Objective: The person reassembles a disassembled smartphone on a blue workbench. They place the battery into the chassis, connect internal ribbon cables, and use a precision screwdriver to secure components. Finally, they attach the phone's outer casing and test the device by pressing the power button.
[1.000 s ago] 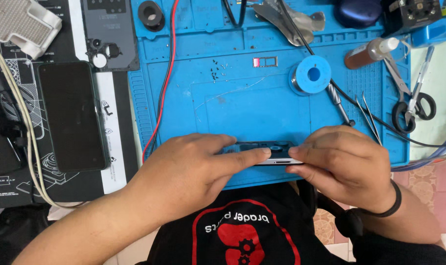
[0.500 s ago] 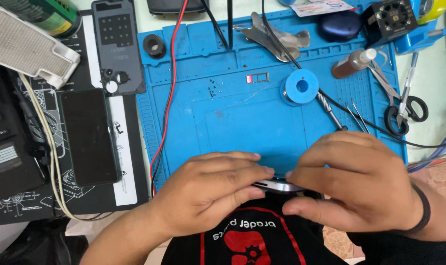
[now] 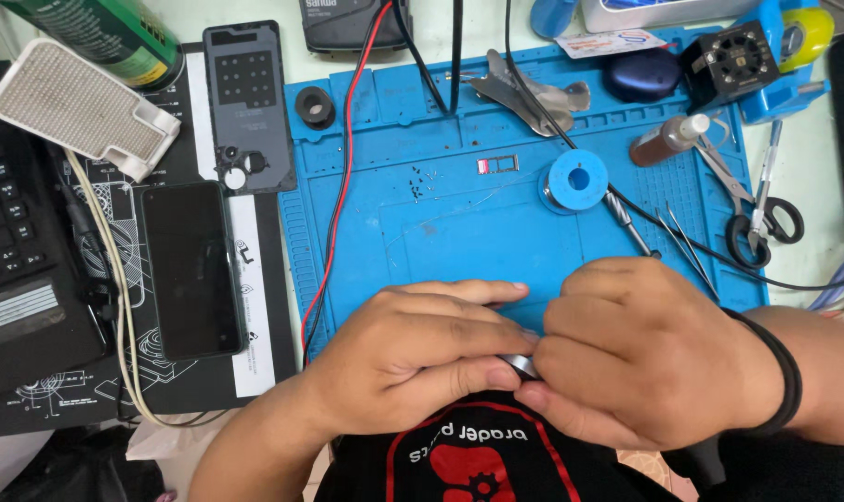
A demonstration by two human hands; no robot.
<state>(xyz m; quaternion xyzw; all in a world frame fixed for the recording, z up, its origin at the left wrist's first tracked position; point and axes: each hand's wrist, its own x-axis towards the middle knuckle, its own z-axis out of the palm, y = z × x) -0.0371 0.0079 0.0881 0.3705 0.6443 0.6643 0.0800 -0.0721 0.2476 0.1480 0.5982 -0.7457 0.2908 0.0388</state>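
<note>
The light green table (image 3: pixel 840 232) carries everything, and most of it sits under a big blue silicone work mat (image 3: pixel 459 232) with moulded compartments along the far edge. At the near edge of that mat both hands meet. The left hand (image 3: pixel 413 358) and right hand (image 3: pixel 640 353) are pressed together knuckle to knuckle, each grip pinching one end of a small thin dark part with a shiny metal edge (image 3: pixel 521 364). Only a sliver of it shows between the fingertips, so I can't tell what it is exactly. The right wrist has a black band (image 3: pixel 786 386) on it.

Well off to the left of the grip, a black phone with a dark screen (image 3: pixel 191 270) lies flat on a black printed mat (image 3: pixel 87 372), and beyond it a dark grey phone back cover (image 3: pixel 248 107). A red wire (image 3: pixel 346 186) runs down the mat's left side, ending near the left hand.

Beyond the grip, a round blue spool (image 3: pixel 578 181) sits on the mat, and just past the right hand lie thin metal tweezers (image 3: pixel 684 237). Further right there's a pair of black-handled scissors (image 3: pixel 764 218), and a small brown bottle with a white tip (image 3: pixel 668 139).
</note>
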